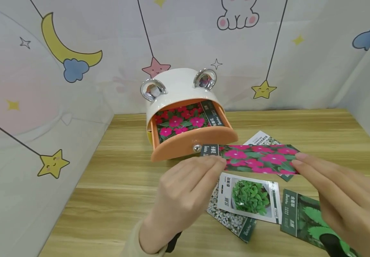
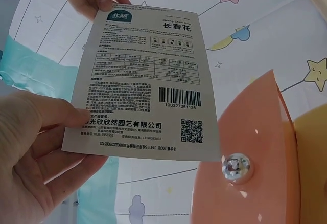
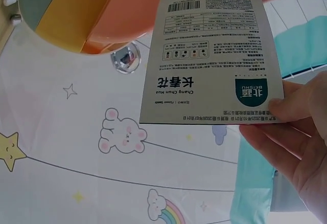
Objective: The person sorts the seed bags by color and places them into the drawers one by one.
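Note:
Both hands pinch a flower seed packet [image 1: 258,159] with pink blossoms on its front, held level over the table in front of the drawer. My left hand [image 1: 188,192] grips its left end, my right hand [image 1: 355,196] the other end. Its white printed back [image 2: 148,75] with barcode and QR code fills much of the left wrist view and also shows in the right wrist view. Just behind it, a white storage box [image 1: 181,84] with silver ears has its orange drawer [image 1: 194,141] pulled out. A similar pink-flower packet [image 1: 180,121] lies inside that drawer.
Under the held packet, a green-leaf seed packet [image 1: 252,200] overlaps a white-flower packet [image 1: 226,214]. Another green packet [image 1: 303,217] lies partly beneath my right hand, and a white packet [image 1: 260,138] farther back. Printed cloth [image 1: 236,71] stands behind the wooden table [image 1: 114,200].

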Motion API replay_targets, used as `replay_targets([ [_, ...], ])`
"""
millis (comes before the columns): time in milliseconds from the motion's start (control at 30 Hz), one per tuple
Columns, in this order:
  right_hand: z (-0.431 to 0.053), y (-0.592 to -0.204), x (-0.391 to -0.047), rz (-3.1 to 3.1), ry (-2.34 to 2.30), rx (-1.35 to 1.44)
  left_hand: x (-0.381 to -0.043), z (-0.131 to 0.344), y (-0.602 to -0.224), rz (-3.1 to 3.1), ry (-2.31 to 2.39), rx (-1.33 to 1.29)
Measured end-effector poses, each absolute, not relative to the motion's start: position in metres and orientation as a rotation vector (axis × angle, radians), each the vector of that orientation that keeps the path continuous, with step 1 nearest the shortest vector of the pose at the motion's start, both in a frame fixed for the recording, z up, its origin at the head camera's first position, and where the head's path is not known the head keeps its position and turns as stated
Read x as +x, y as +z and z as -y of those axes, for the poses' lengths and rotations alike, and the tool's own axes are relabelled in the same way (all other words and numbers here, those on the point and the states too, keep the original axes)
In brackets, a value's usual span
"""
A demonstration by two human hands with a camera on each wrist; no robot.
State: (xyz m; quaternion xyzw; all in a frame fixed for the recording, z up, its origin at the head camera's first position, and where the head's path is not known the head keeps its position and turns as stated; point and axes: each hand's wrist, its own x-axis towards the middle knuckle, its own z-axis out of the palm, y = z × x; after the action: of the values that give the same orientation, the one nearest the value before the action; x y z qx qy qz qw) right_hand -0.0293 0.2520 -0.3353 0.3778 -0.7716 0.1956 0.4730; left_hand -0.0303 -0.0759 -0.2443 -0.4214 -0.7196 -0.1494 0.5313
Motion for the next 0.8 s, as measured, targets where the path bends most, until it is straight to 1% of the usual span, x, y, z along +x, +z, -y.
replay_targets([
  [167, -0.238, -0.314, -0.025, 1.988, 0.450, 0.907, -0.029, 0.080, -0.242, 1.704, -0.347, -0.983],
  [467, -0.200, -0.292, -0.041, 1.754, 0.458, 0.855, -0.028, 0.089, -0.239, 1.696, -0.312, -0.952],
  [667, -0.176, -0.273, -0.043, 1.682, 0.491, 0.862, -0.026, 0.096, -0.237, 1.704, -0.292, -0.937],
  [800, -0.170, -0.272, -0.046, 1.636, 0.499, 0.867, -0.025, 0.099, -0.236, 1.697, -0.281, -0.922],
])
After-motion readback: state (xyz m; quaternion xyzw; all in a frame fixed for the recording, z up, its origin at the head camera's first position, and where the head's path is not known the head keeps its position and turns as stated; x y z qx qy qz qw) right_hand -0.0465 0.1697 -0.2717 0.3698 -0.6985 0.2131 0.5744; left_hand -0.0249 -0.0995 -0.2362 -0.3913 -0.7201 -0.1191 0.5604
